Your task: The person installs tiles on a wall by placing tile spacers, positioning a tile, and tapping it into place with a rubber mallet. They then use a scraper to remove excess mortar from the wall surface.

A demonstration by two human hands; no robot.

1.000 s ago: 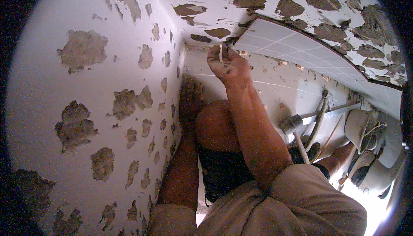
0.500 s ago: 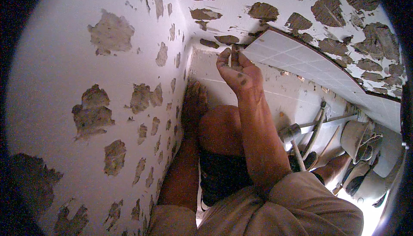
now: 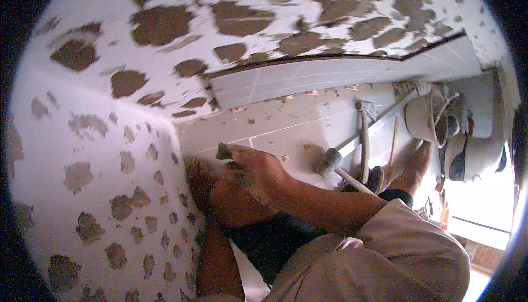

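My right hand (image 3: 250,167) is raised over my bent knee (image 3: 236,203), close to the corner between two walls. Its fingers are pinched on a small dark lump (image 3: 224,152) that looks like mortar. Dimly seen, my left hand (image 3: 199,178) lies low between the knee and the left wall (image 3: 99,153), its fingers apparently stretched out and holding nothing visible. Above and beyond the right hand, a row of white wall tiles (image 3: 308,79) runs along the far wall, below dark mortar patches (image 3: 242,18).
Right of my knee lie a mallet (image 3: 328,162), a hammer (image 3: 364,106) and a long metal straightedge (image 3: 379,126). A bucket (image 3: 421,117) stands farther right, near my foot (image 3: 377,180). Small bits of debris (image 3: 307,147) lie on the light tiled floor (image 3: 275,131).
My right hand has come down from the lower edge of the wall tiles to above my knee, now with a dark lump in its fingers. The view has turned toward the right.
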